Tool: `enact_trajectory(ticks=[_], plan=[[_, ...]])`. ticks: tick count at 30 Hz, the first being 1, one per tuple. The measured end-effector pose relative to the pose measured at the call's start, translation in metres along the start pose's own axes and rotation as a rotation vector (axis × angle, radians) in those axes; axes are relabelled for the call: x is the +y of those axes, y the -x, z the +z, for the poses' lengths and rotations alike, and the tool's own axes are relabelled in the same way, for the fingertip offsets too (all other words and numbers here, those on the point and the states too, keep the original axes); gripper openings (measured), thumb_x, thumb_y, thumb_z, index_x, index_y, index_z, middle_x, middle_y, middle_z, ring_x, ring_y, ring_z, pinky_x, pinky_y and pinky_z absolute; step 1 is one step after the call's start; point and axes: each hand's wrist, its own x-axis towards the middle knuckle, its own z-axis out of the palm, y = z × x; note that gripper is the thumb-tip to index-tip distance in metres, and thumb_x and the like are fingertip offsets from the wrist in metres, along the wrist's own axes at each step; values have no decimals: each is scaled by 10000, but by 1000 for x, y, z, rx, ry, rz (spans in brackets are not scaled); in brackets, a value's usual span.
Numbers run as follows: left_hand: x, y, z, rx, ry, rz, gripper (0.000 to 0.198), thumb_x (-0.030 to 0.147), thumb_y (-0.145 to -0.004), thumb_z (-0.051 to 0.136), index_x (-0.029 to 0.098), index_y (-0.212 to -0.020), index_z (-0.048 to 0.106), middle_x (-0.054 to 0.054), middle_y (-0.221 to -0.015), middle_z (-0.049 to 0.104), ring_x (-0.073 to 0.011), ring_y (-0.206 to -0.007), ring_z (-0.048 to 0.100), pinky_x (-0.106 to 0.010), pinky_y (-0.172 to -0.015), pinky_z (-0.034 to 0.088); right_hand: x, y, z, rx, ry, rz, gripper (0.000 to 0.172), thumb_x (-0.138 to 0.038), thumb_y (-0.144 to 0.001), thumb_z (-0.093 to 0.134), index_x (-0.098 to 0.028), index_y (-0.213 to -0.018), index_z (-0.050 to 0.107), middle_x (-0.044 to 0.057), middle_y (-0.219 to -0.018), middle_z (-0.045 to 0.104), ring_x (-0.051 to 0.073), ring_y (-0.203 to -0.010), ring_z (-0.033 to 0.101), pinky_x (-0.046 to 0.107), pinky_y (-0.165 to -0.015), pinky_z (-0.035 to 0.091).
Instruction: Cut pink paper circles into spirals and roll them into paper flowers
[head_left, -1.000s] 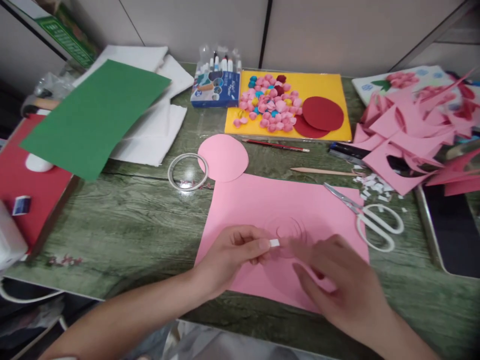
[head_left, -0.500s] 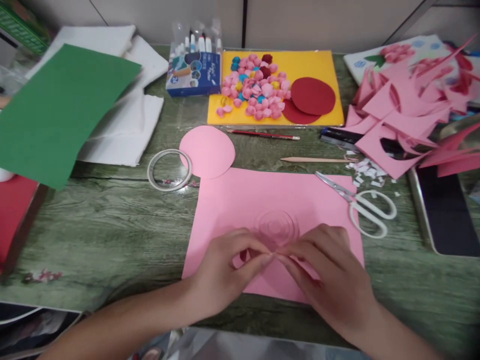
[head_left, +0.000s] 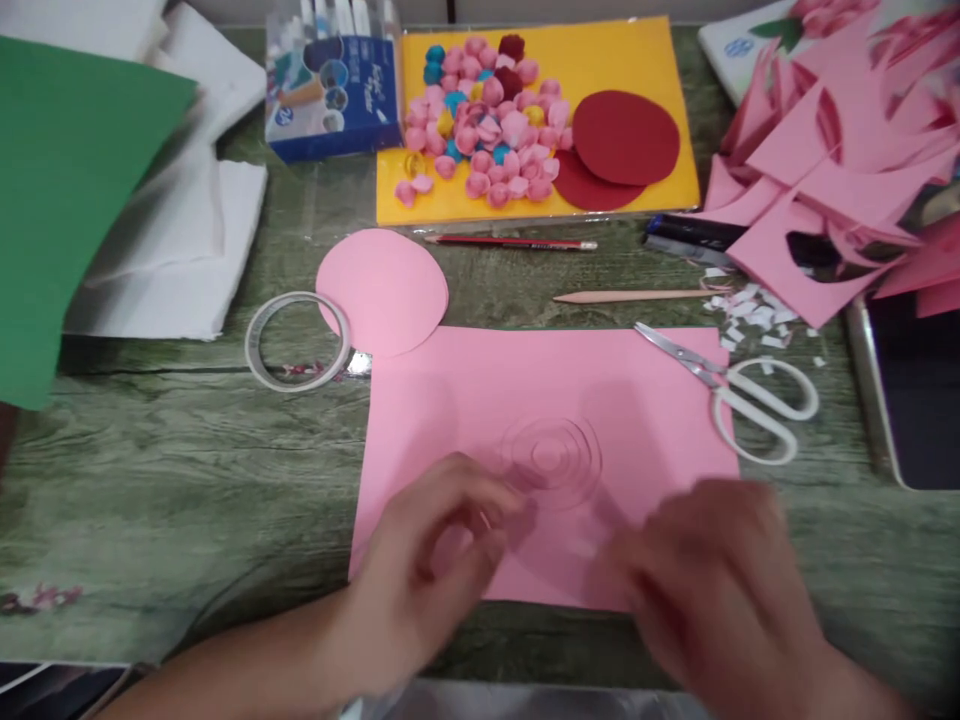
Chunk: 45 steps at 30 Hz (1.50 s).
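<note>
A pink sheet [head_left: 480,400] lies on the table under both hands, with raised concentric rings [head_left: 551,455] of the same pink near its middle. My left hand [head_left: 442,550] is over the sheet's lower left, thumb and forefinger curled close together. Whatever small thing may be between those fingertips is too blurred to make out. Over the lower right part of the sheet, my right hand [head_left: 712,580] is smeared by motion, so its fingers cannot be read. White-handled scissors [head_left: 720,380] rest across the sheet's upper right corner. Pink round pieces [head_left: 386,290] overlap its upper left corner.
A tape roll [head_left: 259,350] lies left of the sheet. Behind are a pencil [head_left: 517,242], a wooden stick [head_left: 637,296], a yellow pack [head_left: 630,60] bearing small paper flowers [head_left: 487,130], a marker box [head_left: 334,100], pink offcuts [head_left: 817,170] and a phone [head_left: 915,400].
My hands, which met fingertip to fingertip over the sheet, have come apart: the right has moved right and down, the left slightly left. The whole view has also shifted closer.
</note>
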Motion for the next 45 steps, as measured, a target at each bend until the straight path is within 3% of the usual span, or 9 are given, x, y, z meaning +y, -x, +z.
enact_trajectory(ticks=[1, 4, 6, 8, 17, 45], plan=[[-1, 0, 0, 1, -197, 137, 243, 102, -808, 470, 173, -1019, 566, -72, -960, 602, -154, -892, 563, -282, -748, 471, 3, -8, -3, 91, -7, 12, 183, -193, -842, 456, -228, -678, 531, 3, -592, 533, 150, -598, 518, 299, -568, 384], [-7, -1, 5, 31, -782, 442, 351, 121, -770, 521, 134, -1120, 554, -117, -1102, 594, -231, -1036, 508, -376, -858, 414, 12, -30, -8, -113, -136, 162, 138, -220, -865, 460, -209, -731, 493, -14, -632, 514, 104, -536, 481, 228, -476, 378], [-14, -1, 9, 47, -1020, 471, 379, 178, -783, 521, 149, -1160, 551, -115, -1168, 577, -258, -1069, 489, -406, -858, 378, 17, -37, -7, -218, -163, 212, 142, -254, -875, 455, -208, -745, 490, -22, -634, 511, 94, -519, 469, 213, -462, 375], [-20, -2, 12, 36, -1111, 460, 392, 223, -800, 504, 164, -1185, 547, -108, -1204, 562, -266, -1091, 475, -414, -855, 352, 18, -39, -2, -251, -154, 218, 163, -269, -882, 439, -206, -741, 491, -16, -659, 529, 97, -545, 490, 212, -485, 391], [-23, -1, 15, 22, -1119, 410, 397, 268, -804, 511, 171, -1186, 559, -102, -1207, 563, -263, -1126, 450, -430, -895, 312, 15, -39, 13, -226, -6, 187, 194, -271, -879, 395, -197, -756, 525, 40, -773, 581, 166, -701, 562, 290, -605, 452], [-21, -4, 15, 26, -1144, 419, 399, 253, -795, 535, 178, -1186, 560, -83, -1181, 592, -256, -1092, 459, -446, -848, 302, 13, -39, 19, -162, 152, 140, 139, -209, -847, 451, -193, -739, 537, 36, -755, 606, 175, -689, 587, 289, -585, 450]])
